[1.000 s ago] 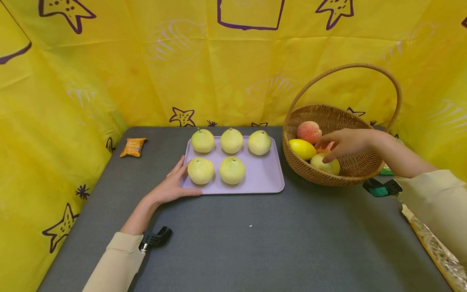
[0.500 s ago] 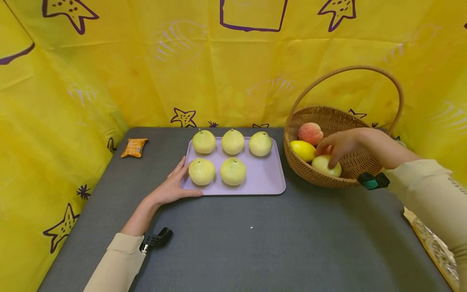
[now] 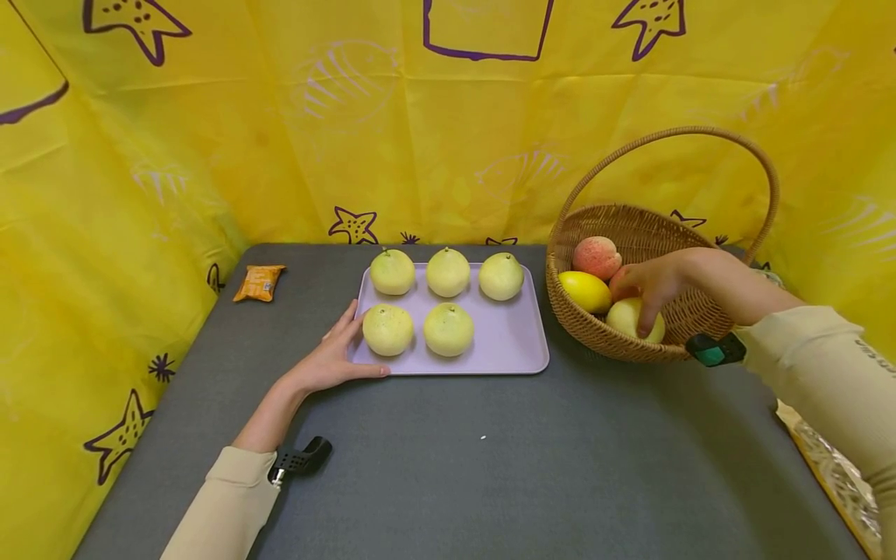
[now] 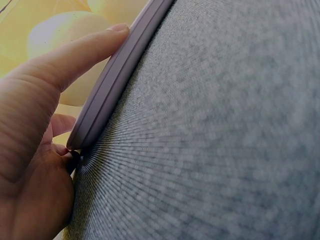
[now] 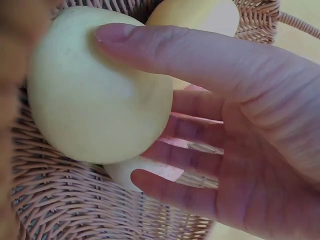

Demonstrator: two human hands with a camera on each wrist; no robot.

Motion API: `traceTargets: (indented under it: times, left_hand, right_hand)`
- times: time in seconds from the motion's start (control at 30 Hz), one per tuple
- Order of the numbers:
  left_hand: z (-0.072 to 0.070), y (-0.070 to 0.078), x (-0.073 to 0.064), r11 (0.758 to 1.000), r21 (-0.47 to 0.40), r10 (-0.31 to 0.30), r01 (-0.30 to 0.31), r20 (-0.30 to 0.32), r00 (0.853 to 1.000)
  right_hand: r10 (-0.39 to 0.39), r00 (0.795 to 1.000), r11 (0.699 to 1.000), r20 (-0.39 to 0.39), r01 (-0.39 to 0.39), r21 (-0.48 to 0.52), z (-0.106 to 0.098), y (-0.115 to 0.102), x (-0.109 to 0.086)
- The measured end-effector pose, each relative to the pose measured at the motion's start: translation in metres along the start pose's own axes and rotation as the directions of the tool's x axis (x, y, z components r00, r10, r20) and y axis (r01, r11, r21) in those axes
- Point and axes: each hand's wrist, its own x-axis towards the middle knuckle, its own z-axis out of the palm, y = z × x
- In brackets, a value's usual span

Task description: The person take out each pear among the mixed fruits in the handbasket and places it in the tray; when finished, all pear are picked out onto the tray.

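In the head view, my left hand (image 3: 329,364) spans the near left corner of a lilac tray (image 3: 507,342). Its thumb (image 4: 85,52) lies straight over the tray's rim in the left wrist view, and the other fingers reach along the left side. Several pale green pomelos (image 3: 448,330) stand on the tray in two rows. My right hand (image 3: 665,281) reaches into a wicker basket (image 3: 595,341) and grips another pomelo (image 5: 95,100), thumb on top and fingertips behind it. Beside that pomelo lie a yellow mango (image 3: 585,292) and a pink peach (image 3: 596,257); a second reddish fruit is mostly hidden by the fingers.
The basket's tall handle (image 3: 668,134) arches above the right forearm. An orange snack packet (image 3: 260,283) lies at the back left of the grey table (image 3: 448,482). Yellow patterned cloth (image 3: 280,155) hangs behind and at the sides. A shiny gold package (image 3: 829,467) lies at the right edge.
My right hand has come down onto the pomelo in the basket, taken hold of it, and shifted it slightly right. My left hand stays at the tray's corner.
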Motion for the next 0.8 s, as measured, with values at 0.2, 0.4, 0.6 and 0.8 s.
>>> traceTargets:
  times: [0.2, 0.4, 0.6, 0.8]
  left_hand:
    - [-0.0005, 0.0015, -0.0013, 1.0, -0.002, -0.011, 0.011, 0.002, 1.0]
    - [-0.0007, 0.0036, -0.0016, 1.0, -0.005, -0.009, 0.009, 0.002, 1.0]
    - [-0.0015, 0.0035, -0.0019, 1.0, 0.001, -0.008, 0.008, 0.0, 1.0]
    - [-0.0014, 0.0026, -0.0016, 1.0, -0.01, -0.008, 0.008, 0.004, 1.0]
  right_hand:
    - [0.07, 0.997, 0.991, -0.024, -0.067, 0.115, 0.0012, -0.0056, -0.0039]
    - [0.138, 0.99, 0.971, 0.011, -0.137, 0.194, 0.0025, -0.0085, -0.0027]
    - [0.167, 0.98, 0.958, 0.104, -0.187, 0.216, 0.002, -0.0092, -0.0009]
    - [0.192, 0.972, 0.946, 0.135, -0.22, 0.239, 0.0024, -0.0086, -0.0044]
